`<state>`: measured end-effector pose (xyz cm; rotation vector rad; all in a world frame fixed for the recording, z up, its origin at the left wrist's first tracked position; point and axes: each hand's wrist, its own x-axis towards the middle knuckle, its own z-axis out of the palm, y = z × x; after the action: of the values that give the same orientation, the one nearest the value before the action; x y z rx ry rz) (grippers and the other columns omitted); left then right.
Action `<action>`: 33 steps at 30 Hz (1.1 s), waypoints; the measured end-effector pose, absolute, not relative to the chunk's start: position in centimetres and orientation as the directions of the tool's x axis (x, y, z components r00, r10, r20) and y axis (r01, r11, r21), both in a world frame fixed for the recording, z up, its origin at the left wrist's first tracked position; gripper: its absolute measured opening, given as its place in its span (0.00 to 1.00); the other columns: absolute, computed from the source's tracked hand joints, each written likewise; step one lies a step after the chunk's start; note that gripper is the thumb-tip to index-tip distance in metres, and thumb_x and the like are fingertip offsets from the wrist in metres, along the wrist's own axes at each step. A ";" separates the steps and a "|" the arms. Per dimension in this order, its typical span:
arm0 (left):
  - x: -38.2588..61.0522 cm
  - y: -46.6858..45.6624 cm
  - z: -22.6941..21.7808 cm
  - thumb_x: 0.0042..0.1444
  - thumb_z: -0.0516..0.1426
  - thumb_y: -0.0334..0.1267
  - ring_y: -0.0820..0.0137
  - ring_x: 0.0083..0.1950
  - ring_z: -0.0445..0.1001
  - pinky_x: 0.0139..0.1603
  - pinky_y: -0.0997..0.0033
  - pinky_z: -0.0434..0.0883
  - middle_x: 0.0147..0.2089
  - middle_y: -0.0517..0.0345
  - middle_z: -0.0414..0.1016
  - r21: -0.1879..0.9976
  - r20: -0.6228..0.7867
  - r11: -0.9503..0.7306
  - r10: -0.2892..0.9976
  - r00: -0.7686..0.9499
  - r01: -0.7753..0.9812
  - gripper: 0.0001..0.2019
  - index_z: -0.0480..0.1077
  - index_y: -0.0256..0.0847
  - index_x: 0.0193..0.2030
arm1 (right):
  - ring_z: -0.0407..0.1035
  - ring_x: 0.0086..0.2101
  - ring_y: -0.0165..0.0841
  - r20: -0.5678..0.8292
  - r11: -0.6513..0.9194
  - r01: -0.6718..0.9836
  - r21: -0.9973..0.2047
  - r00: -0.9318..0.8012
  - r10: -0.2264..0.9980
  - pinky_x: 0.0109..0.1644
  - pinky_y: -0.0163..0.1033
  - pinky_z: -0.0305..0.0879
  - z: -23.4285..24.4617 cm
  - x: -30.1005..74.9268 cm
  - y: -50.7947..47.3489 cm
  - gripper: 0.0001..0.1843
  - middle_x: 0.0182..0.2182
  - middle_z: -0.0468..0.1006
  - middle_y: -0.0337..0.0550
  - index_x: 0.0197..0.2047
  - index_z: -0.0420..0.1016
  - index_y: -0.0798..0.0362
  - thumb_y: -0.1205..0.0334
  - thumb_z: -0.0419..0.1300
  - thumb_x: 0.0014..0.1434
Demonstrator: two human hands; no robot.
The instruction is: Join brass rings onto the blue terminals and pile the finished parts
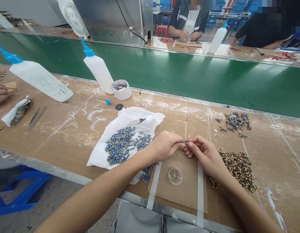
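Observation:
My left hand (pixel 168 144) and my right hand (pixel 203 150) meet above a taped cardboard sheet (pixel 184 197). Between their fingertips is a tiny blue and dark figurine part (pixel 186 142), pinched from both sides and mostly covered. Just below them stands a small clear cup (pixel 175 175) with some clear liquid in it. Left of my hands, many small blue and yellow parts (pixel 121 145) lie on a white plastic bag (pixel 99 153). A heap of brown and cream parts (pixel 239 170) lies beside my right wrist, and a smaller group of blue and dark pieces (pixel 237 121) sits farther back.
Two white bottles with blue nozzles, one leaning (pixel 99 72) and one tilted (pixel 43 79), stand at the left near a tape roll (pixel 121 89). Tweezers (pixel 37 116) lie farther left. Beyond runs a green conveyor belt (pixel 159 71); a person (pixel 188 22) works across it.

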<state>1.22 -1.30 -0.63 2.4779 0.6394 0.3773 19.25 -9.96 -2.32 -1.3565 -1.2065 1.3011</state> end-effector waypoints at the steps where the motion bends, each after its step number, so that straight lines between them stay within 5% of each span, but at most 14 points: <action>1: 1.2 -1.3 -0.7 0.66 0.52 0.34 0.69 0.37 0.74 0.37 0.72 0.60 0.34 0.56 0.78 0.574 0.127 -0.734 0.516 0.847 0.362 0.12 0.72 0.37 0.32 | 0.72 0.29 0.30 -0.149 -0.148 0.066 -0.987 -0.013 0.989 0.35 0.36 0.72 -2.3 19.3 -10.0 0.16 0.31 0.79 0.43 0.38 0.71 0.53 0.47 0.59 0.63; 23: 1.4 -1.6 -0.2 0.65 0.50 0.32 0.70 0.36 0.71 0.36 0.71 0.59 0.32 0.57 0.75 0.576 0.115 -0.731 0.515 0.849 0.366 0.11 0.70 0.38 0.31 | 0.72 0.28 0.30 -0.149 -0.150 0.031 -0.988 0.015 0.989 0.33 0.36 0.72 -2.2 19.2 -9.9 0.17 0.29 0.78 0.43 0.34 0.72 0.52 0.45 0.60 0.61; 33: 2.2 -2.7 -1.4 0.59 0.50 0.30 0.71 0.28 0.66 0.30 0.71 0.55 0.25 0.59 0.70 0.618 0.102 -0.650 0.624 0.775 0.442 0.12 0.66 0.39 0.25 | 0.69 0.25 0.30 -0.089 -0.098 0.126 -0.987 0.080 0.993 0.29 0.35 0.67 -2.6 18.0 -10.4 0.18 0.25 0.75 0.42 0.31 0.69 0.52 0.47 0.58 0.63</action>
<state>2.20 -2.66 -1.38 2.3828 0.7927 0.4120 18.03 -10.37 -2.64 -1.4086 -1.2021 1.1580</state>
